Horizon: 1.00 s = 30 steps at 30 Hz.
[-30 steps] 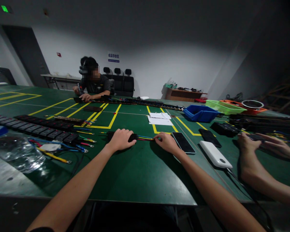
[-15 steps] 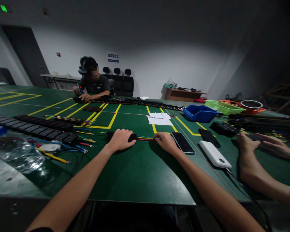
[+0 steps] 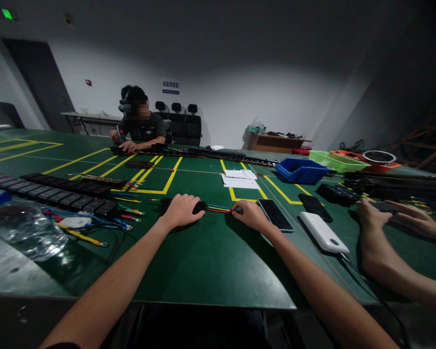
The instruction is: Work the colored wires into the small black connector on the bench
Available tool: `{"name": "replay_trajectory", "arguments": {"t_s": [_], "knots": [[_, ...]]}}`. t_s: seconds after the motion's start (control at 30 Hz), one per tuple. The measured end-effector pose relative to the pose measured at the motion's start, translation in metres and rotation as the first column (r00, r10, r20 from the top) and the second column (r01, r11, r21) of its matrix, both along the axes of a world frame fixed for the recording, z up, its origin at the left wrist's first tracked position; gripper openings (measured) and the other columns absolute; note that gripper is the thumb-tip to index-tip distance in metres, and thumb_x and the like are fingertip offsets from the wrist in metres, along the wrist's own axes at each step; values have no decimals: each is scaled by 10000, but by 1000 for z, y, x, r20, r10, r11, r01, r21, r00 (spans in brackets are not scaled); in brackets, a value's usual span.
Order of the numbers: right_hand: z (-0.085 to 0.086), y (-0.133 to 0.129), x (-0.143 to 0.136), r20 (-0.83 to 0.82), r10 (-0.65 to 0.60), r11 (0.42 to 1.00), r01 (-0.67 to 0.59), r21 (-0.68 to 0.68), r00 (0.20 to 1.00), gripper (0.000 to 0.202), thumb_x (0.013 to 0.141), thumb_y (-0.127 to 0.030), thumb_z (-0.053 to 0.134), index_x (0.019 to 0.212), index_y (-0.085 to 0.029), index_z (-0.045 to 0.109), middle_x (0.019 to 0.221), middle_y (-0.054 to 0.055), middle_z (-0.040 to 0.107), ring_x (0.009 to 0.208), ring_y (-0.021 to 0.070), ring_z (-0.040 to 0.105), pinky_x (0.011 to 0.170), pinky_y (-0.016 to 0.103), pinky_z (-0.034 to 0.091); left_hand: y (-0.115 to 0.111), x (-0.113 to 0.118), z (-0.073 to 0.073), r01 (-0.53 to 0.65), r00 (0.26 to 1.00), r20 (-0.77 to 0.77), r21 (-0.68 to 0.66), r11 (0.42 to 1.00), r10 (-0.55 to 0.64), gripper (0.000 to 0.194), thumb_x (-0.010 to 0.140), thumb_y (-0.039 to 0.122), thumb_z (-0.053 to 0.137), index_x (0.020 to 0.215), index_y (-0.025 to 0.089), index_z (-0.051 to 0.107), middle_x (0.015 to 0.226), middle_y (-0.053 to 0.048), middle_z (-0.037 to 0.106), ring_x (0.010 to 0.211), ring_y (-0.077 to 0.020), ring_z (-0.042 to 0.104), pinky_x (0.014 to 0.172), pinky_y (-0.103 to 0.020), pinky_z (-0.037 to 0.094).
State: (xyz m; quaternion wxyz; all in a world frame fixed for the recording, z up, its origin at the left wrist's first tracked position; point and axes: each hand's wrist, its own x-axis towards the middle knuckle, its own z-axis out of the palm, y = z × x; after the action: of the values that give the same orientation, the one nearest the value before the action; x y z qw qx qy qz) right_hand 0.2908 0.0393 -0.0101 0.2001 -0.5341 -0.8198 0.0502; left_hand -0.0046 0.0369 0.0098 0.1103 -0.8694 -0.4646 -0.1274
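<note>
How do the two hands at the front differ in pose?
The left hand lies palm-down over a black block; the right hand pinches coloured wires.
The left hand's thumb sticks out sideways; the right hand's thumb meets a finger.
Both are bare and low over the green table.

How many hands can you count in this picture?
6: the wearer's left hand on a black part, right hand pinching wires; one hand and another hand at right; a raised hand and lower hand across the table. None seems hidden.

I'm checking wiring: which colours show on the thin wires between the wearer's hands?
Thin wires show blue, yellow and red, best in the head view.
</note>
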Motion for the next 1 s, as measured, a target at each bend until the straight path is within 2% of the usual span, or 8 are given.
{"name": "replay_trajectory", "arguments": {"t_s": [0.1,0.23,0.37,0.47,0.63,0.83,1.0], "knots": [[-3,1,0,-48,-1,1000,0,-24,999,122,875,-234,644,976,-223,711,886,17,739,766,157,657,658,238,417,0,0,0,-5,1000,-2,2,1000,5,485,932,602,468,1123,202,665,1015,-101,716,924,-272,649,796,-386,435],[-6,3,0,-102,7,1000,-10,-29,995,224,877,-206,649,1101,-224,643,935,14,744,792,153,664,683,235,430,0,0,0,-10,1000,-7,-10,1000,10,503,934,611,451,1135,203,665,1024,-104,718,930,-271,646,807,-393,441],[-2,1,0,-64,4,1000,-6,-24,998,100,885,-212,628,963,-220,691,913,17,743,773,153,658,666,232,416,0,0,0,-7,1000,6,-14,1000,7,494,934,610,456,1130,206,662,1026,-103,717,929,-270,648,803,-390,438],[3,-1,0,-48,7,1000,-9,-24,999,121,893,-263,625,906,-228,739,853,18,737,747,160,651,640,235,403,0,0,0,-3,1000,10,-7,1000,3,482,933,609,463,1111,208,663,1015,-99,716,923,-268,649,793,-379,430],[4,-1,2,-29,13,1000,-14,-8,999,161,898,-266,611,976,-238,749,885,20,740,763,164,650,639,235,400,0,0,1,-2,1000,1,-11,1000,2,495,936,609,454,1111,197,666,1005,-97,713,906,-268,647,780,-385,434],[-6,5,3,-42,-12,1000,12,4,999,164,941,-200,549,1024,-228,688,980,30,743,879,185,668,696,247,403,1,-1,0,4,1000,6,-5,1000,-4,483,936,604,461,1103,199,664,1009,-90,715,903,-257,643,772,-376,438],[-6,5,2,-34,-31,999,32,26,999,174,956,-217,529,1047,-225,678,966,33,744,850,181,669,688,244,401,1,0,0,5,1000,2,-5,1000,-5,494,938,609,456,1115,197,663,1013,-90,715,910,-256,645,778,-372,436]]}}
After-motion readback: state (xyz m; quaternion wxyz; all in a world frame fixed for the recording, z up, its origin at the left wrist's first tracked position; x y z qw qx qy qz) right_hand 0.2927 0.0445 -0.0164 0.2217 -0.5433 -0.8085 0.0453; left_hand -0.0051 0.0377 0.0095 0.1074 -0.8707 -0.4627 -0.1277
